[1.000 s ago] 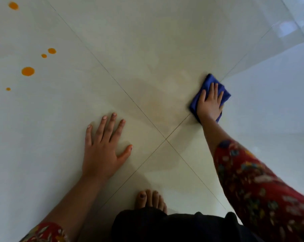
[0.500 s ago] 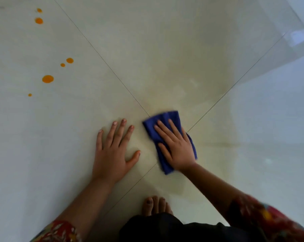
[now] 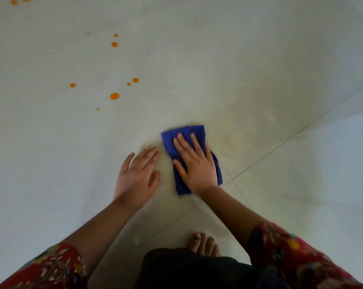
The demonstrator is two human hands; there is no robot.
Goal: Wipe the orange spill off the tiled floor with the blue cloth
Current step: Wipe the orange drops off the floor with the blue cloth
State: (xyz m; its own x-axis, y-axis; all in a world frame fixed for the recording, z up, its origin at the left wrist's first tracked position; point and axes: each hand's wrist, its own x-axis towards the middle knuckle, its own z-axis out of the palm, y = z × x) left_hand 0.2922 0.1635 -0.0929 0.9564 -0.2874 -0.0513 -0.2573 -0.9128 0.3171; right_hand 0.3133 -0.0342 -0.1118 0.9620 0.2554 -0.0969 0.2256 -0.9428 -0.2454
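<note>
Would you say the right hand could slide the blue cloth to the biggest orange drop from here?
Probably yes: bare tiled floor lies between the blue cloth under the right hand and the biggest orange drop; the left hand rests below that line.

We log the cloth (image 3: 189,138) flat on the tiled floor (image 3: 259,59), just left of where four tile corners meet. Right hand (image 3: 197,165) lies on the cloth, with the left hand (image 3: 136,176) just beside its left edge. Spill drops (image 3: 114,96) lie ahead and left, well apart. A foot (image 3: 203,244) is behind both hands.
</note>
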